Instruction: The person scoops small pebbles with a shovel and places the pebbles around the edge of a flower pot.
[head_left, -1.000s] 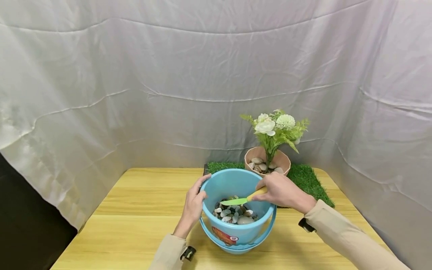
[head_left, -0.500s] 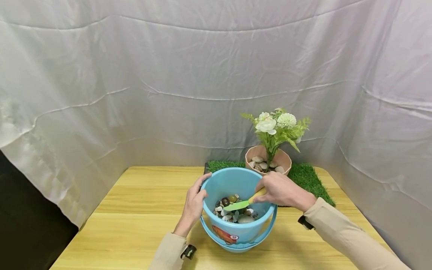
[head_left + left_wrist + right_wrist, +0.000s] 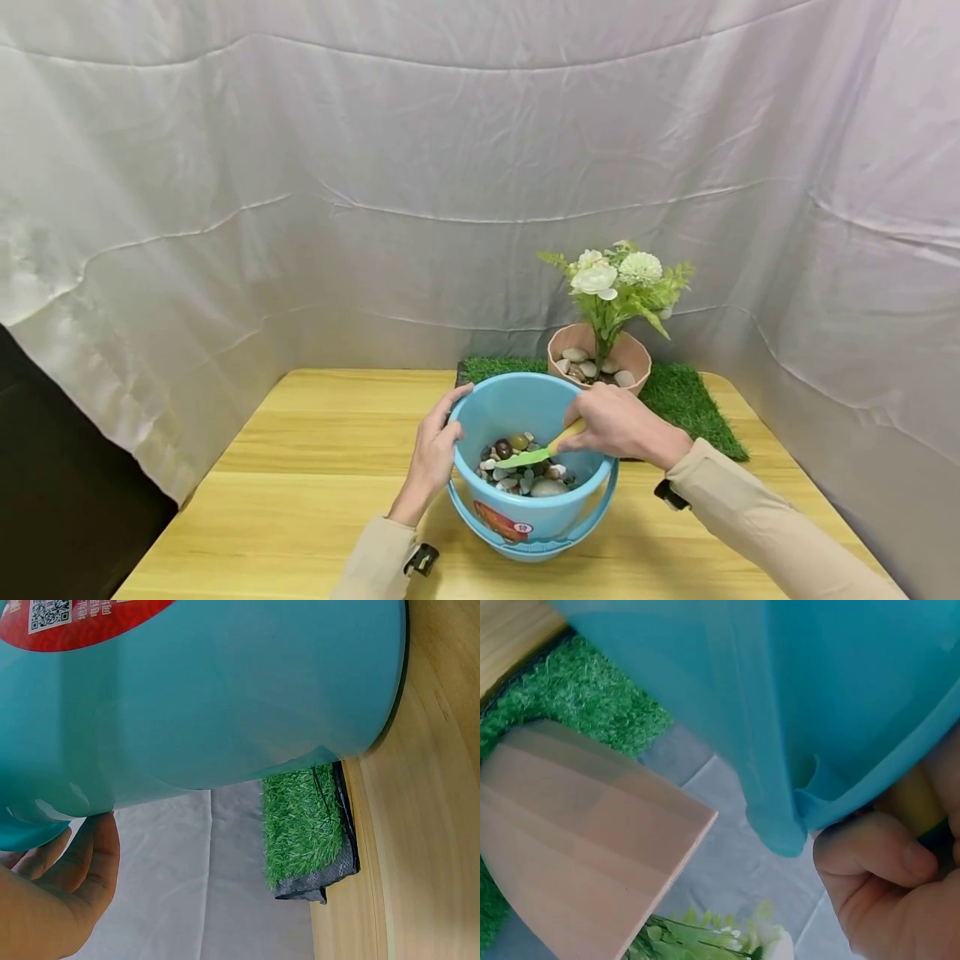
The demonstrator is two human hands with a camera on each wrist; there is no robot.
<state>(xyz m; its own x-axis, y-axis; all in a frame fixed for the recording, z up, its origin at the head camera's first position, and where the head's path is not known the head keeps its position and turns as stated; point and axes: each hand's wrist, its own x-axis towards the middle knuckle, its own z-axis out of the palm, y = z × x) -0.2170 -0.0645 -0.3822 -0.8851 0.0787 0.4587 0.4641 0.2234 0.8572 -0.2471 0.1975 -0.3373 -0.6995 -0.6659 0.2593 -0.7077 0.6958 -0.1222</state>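
A light blue bucket stands on the wooden table, with a pile of mixed pebbles at its bottom. My left hand grips the bucket's left rim, thumb over the edge and fingers along the outside wall. In my right hand, over the bucket's right rim, is a small trowel with a green blade and a yellow handle. Its blade points down and left, overlapping the pebbles in the head view. The right wrist view shows the fingers curled round the yellow handle, partly hidden by the bucket's rim.
Behind the bucket, a pink faceted pot holds white flowers and large stones. It rests on a green artificial grass mat. Bare wooden table lies to the left. A grey curtain surrounds the table's back and sides.
The trowel blade has dipped lower among the pebbles and tilted more steeply; a dark brown and a yellowish pebble now show clearly behind it. The left hand keeps its hold on the rim.
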